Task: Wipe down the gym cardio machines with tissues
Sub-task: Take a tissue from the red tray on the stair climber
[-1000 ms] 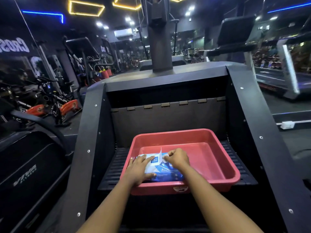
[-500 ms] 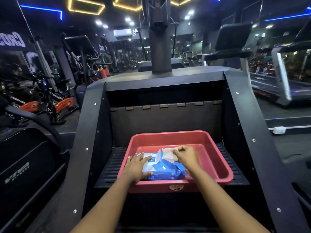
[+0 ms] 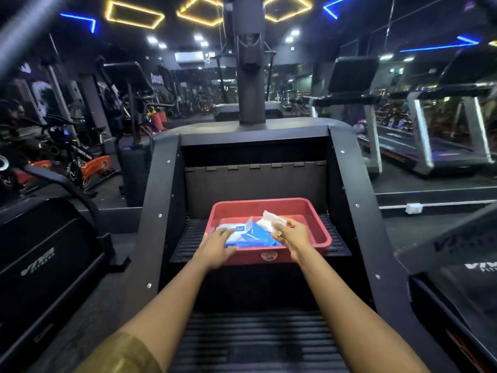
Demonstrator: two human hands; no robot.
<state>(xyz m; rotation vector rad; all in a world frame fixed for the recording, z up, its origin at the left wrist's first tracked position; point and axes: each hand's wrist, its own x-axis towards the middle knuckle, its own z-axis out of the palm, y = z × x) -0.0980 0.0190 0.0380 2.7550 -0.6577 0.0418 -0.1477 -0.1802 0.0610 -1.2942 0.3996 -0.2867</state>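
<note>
A red plastic tray (image 3: 317,224) sits on a ribbed step of the black stair-climber machine (image 3: 161,200) in front of me. Inside it lies a blue and white tissue pack (image 3: 250,234) with its flap lifted. My left hand (image 3: 216,247) presses flat on the pack's left end. My right hand (image 3: 291,235) pinches a white tissue (image 3: 270,220) that sticks up out of the pack's opening.
The machine's side panels rise on both sides of the tray and a centre post (image 3: 251,76) stands behind it. Treadmills (image 3: 430,146) are on the right, exercise bikes (image 3: 80,162) on the left. Another dark machine (image 3: 40,259) stands close at lower left.
My right hand has pulled a white tissue up and to the right, out of the pack. My left hand stays pressed on the pack. The camera has drawn back and tilted up.
</note>
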